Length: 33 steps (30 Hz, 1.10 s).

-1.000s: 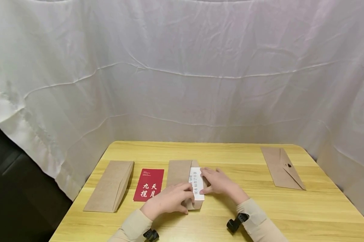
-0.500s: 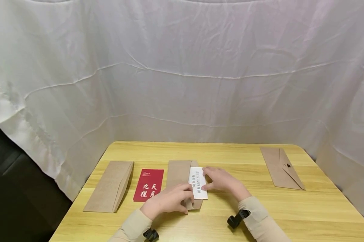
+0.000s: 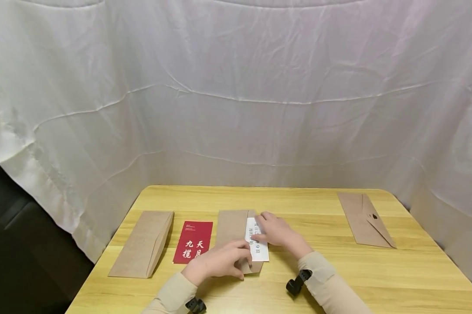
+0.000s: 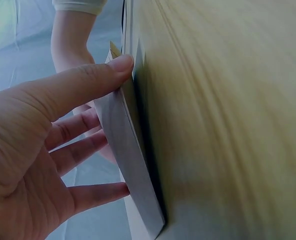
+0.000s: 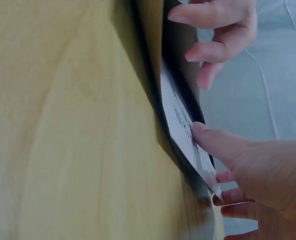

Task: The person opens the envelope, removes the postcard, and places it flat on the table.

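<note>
On wood-grain table (image 3: 400,274) I see middle kraft envelope (image 3: 231,227). Left hand (image 3: 221,260) grips it, thumb opposing spread fingers; right hand (image 3: 276,231) pinches white lettered card (image 3: 260,253), thumb on face, at envelope's mouth. Can't tell how deep.

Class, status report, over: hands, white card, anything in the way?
Left hand gripping middle envelope; right hand on white card. Looks partway inside. Nothing visibly blocking.
</note>
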Tool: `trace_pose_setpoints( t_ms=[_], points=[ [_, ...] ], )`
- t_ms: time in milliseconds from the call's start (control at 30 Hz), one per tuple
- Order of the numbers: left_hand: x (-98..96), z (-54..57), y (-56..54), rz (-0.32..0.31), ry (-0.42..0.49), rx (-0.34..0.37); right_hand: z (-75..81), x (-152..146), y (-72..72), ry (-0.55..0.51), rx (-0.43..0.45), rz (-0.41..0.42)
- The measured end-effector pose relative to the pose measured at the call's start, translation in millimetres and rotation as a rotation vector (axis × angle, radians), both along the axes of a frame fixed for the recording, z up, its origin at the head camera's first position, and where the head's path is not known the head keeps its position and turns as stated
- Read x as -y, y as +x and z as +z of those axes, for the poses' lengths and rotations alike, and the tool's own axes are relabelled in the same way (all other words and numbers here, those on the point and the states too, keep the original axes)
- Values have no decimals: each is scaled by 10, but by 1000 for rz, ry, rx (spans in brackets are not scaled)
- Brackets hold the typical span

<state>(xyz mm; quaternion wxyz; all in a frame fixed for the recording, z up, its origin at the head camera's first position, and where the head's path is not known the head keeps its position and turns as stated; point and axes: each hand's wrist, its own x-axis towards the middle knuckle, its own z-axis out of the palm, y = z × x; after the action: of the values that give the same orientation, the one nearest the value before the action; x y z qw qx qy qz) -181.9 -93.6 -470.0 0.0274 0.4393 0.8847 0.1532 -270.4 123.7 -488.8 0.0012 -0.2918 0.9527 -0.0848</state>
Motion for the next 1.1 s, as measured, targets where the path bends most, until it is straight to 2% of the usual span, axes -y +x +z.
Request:
trace_pose_setpoints(
  t_ms=[367,700,967,1100],
  points=[
    [2,5,-2,9,-4,15,64,90,27,-22,-64,-34],
    [0,-4,0,7,-6,13,-14,-39,0,-77,-119,-7],
    [-6,-8,-17,-10,10,12,24,-198,8,-73,-65,-47],
    [-7,-4,-13,-5,12,15,24,-278,-4,-52,-69,-59]
  ],
)
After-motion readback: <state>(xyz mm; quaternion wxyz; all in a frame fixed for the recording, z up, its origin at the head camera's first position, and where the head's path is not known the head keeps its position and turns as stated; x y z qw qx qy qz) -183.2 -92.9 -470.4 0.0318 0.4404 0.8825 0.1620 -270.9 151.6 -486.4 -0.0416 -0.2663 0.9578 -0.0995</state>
